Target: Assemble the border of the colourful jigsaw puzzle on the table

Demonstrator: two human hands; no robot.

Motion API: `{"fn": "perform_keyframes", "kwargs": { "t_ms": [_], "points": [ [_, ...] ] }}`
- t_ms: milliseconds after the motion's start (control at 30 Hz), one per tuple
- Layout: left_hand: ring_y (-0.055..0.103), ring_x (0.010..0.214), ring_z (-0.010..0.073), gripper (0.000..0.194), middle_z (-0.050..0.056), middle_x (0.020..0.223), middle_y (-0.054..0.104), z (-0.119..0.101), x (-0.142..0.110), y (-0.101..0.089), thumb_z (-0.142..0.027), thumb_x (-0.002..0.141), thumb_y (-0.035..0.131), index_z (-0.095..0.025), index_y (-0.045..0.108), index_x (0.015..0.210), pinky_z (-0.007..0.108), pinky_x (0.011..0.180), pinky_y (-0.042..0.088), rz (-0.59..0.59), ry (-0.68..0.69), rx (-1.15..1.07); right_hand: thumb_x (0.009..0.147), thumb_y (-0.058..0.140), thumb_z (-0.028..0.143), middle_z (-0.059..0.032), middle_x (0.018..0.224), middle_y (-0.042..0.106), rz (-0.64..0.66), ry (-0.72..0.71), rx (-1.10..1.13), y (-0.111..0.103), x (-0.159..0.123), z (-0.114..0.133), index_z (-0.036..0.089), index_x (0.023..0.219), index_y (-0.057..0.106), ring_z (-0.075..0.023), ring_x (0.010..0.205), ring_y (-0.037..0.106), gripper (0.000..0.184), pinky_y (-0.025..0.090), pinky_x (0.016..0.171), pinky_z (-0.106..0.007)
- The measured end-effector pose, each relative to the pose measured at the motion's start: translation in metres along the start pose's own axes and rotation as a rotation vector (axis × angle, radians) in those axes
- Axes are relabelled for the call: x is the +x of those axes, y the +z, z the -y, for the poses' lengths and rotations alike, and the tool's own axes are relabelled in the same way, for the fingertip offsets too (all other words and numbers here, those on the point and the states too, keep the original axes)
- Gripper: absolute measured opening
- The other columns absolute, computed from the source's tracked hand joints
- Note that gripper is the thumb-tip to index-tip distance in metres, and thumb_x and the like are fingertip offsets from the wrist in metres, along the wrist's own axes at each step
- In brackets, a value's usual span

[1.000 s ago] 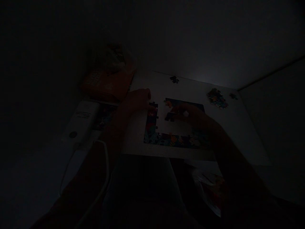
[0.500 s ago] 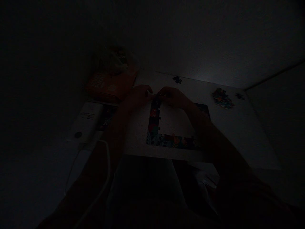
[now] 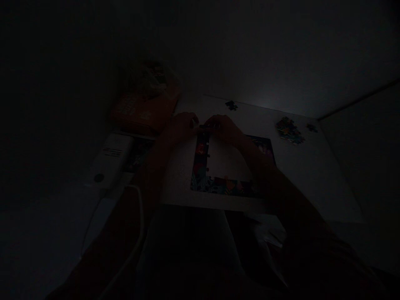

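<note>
The picture is very dark. A partly built jigsaw puzzle [image 3: 200,164] forms a coloured frame on a white board [image 3: 300,175], with its left and bottom strips visible. My left hand [image 3: 183,125] and my right hand [image 3: 225,127] meet at the frame's far left corner. The right hand's fingers are pinched on a dark puzzle piece [image 3: 204,126] pressed onto that corner. My left hand's fingers are curled against the same corner; what they hold, if anything, is lost in the dark.
A small pile of loose pieces [image 3: 289,130] lies at the board's far right, with single pieces [image 3: 231,105] at the far edge. An orange box [image 3: 143,110] sits far left. A white device [image 3: 109,164] with a cable [image 3: 137,216] lies left.
My right hand carried a dark piece from the middle of the frame up to its far left corner, beside my left hand. Since half a second ago both hands have barely moved.
</note>
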State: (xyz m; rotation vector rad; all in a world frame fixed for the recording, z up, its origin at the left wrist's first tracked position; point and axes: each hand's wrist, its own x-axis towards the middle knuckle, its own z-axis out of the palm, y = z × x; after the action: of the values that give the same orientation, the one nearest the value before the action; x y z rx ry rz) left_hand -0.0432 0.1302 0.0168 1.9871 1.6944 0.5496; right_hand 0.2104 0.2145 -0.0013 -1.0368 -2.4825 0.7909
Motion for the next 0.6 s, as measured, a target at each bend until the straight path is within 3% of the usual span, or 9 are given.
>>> {"fn": "perform_keyframes", "kwargs": {
  "t_ms": [133, 233, 333, 433, 533, 600],
  "points": [
    [0.077, 0.112, 0.0315, 0.047, 0.012, 0.126, 0.082, 0.005, 0.004, 0.004, -0.060, 0.104, 0.087, -0.026, 0.080, 0.135, 0.041, 0.093, 0.055, 0.007, -0.004, -0.014, 0.109, 0.085, 0.070, -0.0166, 0.127, 0.085, -0.019, -0.039, -0.111, -0.001, -0.001, -0.007, 0.031, 0.122, 0.091, -0.0434, 0.124, 0.076, 0.041, 0.054, 0.122, -0.067],
    [0.077, 0.109, 0.0315, 0.045, 0.011, 0.121, 0.082, 0.008, 0.006, 0.007, -0.059, 0.102, 0.089, -0.027, 0.080, 0.133, 0.041, 0.092, 0.055, -0.008, -0.016, -0.019, 0.111, 0.083, 0.060, -0.0151, 0.133, 0.083, -0.108, -0.023, -0.116, -0.015, -0.002, -0.026, 0.033, 0.131, 0.087, -0.0401, 0.125, 0.076, 0.034, 0.059, 0.119, -0.063],
    [0.076, 0.111, 0.0319, 0.045, 0.013, 0.124, 0.082, 0.006, 0.005, 0.007, -0.055, 0.104, 0.088, -0.025, 0.080, 0.138, 0.042, 0.094, 0.054, -0.015, -0.013, -0.010, 0.109, 0.083, 0.060, -0.0167, 0.137, 0.081, -0.309, 0.125, -0.146, -0.036, 0.000, -0.056, 0.029, 0.138, 0.082, -0.0372, 0.120, 0.076, 0.043, 0.063, 0.114, -0.059],
    [0.077, 0.116, 0.0319, 0.046, 0.013, 0.129, 0.082, 0.000, 0.003, 0.004, -0.049, 0.107, 0.085, -0.025, 0.081, 0.146, 0.042, 0.096, 0.054, 0.024, -0.004, -0.007, 0.099, 0.092, 0.063, -0.0228, 0.149, 0.076, -0.457, 0.365, -0.258, -0.049, 0.004, -0.078, 0.022, 0.140, 0.082, -0.0427, 0.134, 0.075, 0.059, 0.061, 0.122, -0.065],
    [0.078, 0.121, 0.0312, 0.045, 0.012, 0.132, 0.082, -0.006, 0.003, 0.003, -0.044, 0.111, 0.081, -0.025, 0.082, 0.152, 0.041, 0.100, 0.055, 0.056, 0.010, 0.012, 0.097, 0.094, 0.062, -0.0269, 0.163, 0.070, -0.443, 0.506, -0.348, -0.049, 0.007, -0.079, 0.018, 0.148, 0.082, -0.0483, 0.150, 0.070, 0.068, 0.057, 0.129, -0.068],
    [0.078, 0.123, 0.0309, 0.050, 0.012, 0.134, 0.082, -0.008, 0.003, 0.003, -0.042, 0.113, 0.079, -0.025, 0.079, 0.160, 0.040, 0.102, 0.055, 0.061, -0.008, 0.019, 0.101, 0.091, 0.061, -0.0256, 0.165, 0.070, -0.420, 0.536, -0.369, -0.047, 0.010, -0.072, 0.020, 0.147, 0.084, -0.0484, 0.156, 0.067, 0.062, 0.053, 0.133, -0.068]
  ]
}}
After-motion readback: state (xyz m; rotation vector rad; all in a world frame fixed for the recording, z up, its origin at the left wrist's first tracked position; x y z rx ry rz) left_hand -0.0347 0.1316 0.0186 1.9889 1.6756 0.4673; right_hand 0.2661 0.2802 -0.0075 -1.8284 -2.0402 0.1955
